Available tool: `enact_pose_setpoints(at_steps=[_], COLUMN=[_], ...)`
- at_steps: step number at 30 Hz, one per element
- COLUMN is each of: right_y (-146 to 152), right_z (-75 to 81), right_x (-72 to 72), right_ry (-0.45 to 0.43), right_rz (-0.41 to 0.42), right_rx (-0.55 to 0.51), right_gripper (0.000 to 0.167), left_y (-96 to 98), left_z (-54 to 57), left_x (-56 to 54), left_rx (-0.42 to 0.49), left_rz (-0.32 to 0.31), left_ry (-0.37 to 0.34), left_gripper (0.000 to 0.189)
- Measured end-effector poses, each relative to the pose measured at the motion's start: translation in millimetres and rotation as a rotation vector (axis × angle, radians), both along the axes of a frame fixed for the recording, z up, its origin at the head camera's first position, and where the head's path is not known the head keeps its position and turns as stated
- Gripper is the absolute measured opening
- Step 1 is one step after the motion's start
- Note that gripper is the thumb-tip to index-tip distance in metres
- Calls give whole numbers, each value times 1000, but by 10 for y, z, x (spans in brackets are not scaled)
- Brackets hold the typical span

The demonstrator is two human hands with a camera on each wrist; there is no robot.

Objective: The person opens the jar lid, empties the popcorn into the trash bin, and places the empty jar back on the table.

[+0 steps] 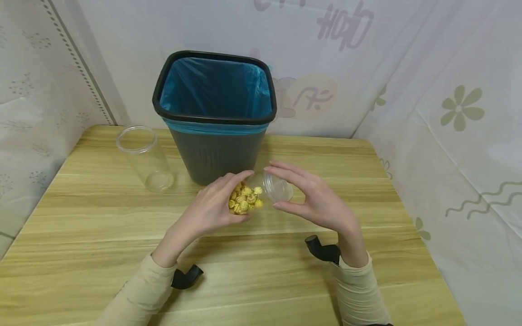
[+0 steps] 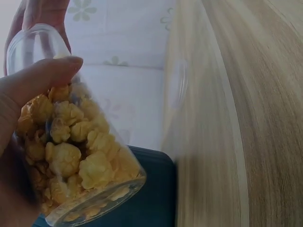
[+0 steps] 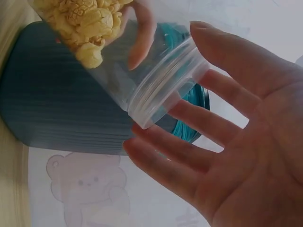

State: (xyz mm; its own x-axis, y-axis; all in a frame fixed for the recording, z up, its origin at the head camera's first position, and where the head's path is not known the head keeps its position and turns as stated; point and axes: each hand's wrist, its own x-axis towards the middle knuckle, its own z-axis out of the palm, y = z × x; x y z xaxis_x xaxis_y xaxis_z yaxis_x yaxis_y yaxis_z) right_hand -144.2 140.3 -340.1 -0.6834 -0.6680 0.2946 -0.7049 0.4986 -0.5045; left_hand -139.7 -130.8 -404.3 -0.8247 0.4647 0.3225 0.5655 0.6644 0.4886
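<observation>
My left hand [image 1: 214,201] grips a clear plastic jar of yellow popcorn [image 2: 71,156], fingers and thumb round its side. Tilted over on its side, the jar points its translucent lid [image 1: 279,186] to the right, above the table. Round that lid is my right hand [image 1: 307,192], thumb at one edge and fingers at the other, palm facing it. In the right wrist view the thumb tip meets the lid's rim [image 3: 163,80] and the long fingers reach past its far side. Popcorn fills the jar's bottom part; the lid end holds none.
A dark bin [image 1: 214,151] with a blue liner stands behind the hands. To its left an uncovered clear jar [image 1: 142,158] stands on the wooden table [image 1: 253,276]. Patterned white cloth [image 1: 408,81] hangs round the back and sides. Black curved pieces [image 1: 187,277] jut from both wrists.
</observation>
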Motion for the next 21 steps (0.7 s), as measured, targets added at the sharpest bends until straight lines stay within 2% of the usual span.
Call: enact_pose_setpoints(at_steps=[2, 5, 11, 15, 18, 21], right_y=[8, 9, -5, -34, -69, -102], right_z=[-5, -7, -16, -25, -27, -29], right_x=[-1, -6, -23, -21, -19, -18], right_ry=[-16, -65, -136, -148, -162, -184], right_rz=[-2, -38, -163, -249, -302, -336], right_rx=[-8, -40, -63, -17, -2, -13], right_gripper=[80, 83, 61, 56, 58, 60], left_y=[3, 10, 51, 75, 90, 101], left_z=[0, 0, -10, -26, -40, -47], left_x=[2, 16, 41, 40, 39, 43], left_rx=[-19, -73, -216, -256, -255, -240], left_rz=[14, 50, 162, 203, 215, 221], left_ry=[41, 144, 408, 558, 629, 657], left_gripper=[102, 104, 104, 105, 104, 102])
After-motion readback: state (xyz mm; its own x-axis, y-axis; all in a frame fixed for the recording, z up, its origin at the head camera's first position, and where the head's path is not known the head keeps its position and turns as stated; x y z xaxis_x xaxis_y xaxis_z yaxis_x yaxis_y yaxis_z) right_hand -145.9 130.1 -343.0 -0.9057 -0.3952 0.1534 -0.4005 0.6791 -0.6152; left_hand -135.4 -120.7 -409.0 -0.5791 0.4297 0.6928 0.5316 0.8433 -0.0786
